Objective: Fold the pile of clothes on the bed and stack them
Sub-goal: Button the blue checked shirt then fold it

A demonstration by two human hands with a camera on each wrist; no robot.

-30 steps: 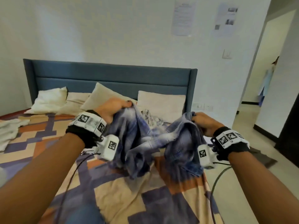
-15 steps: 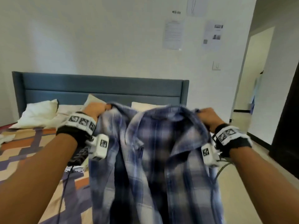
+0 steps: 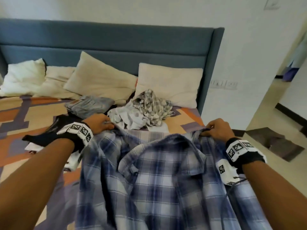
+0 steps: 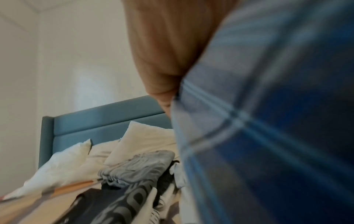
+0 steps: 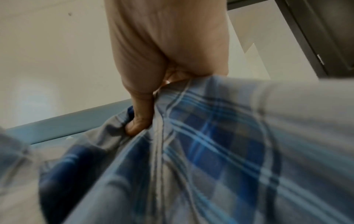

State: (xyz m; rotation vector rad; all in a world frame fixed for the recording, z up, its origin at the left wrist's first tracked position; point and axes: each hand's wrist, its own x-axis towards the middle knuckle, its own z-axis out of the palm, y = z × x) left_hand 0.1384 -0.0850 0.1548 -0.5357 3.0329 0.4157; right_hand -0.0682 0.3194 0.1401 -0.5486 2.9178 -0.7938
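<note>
Over the near right corner of the patterned bed [image 3: 25, 117], a blue plaid shirt [image 3: 166, 180] hangs spread between two hands; the left hand [image 3: 98, 123] and the right hand [image 3: 217, 130] each pinch a shoulder; a crumpled pile of clothes [image 3: 146, 108] and folded grey garment [image 3: 89, 105] lie farther off, near the pillows [image 3: 169, 82]; lowered unevenly, the shirt's right side could slip off the bed's edge, and its collar may bunch.

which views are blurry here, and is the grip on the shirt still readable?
Head: mostly sharp; both hands, left hand and right hand, pinch the shirt. Left wrist: heavy blur, shirt smeared, grip unclear. Right wrist: cloth blurred, but fingers curled into it are legible.
</note>
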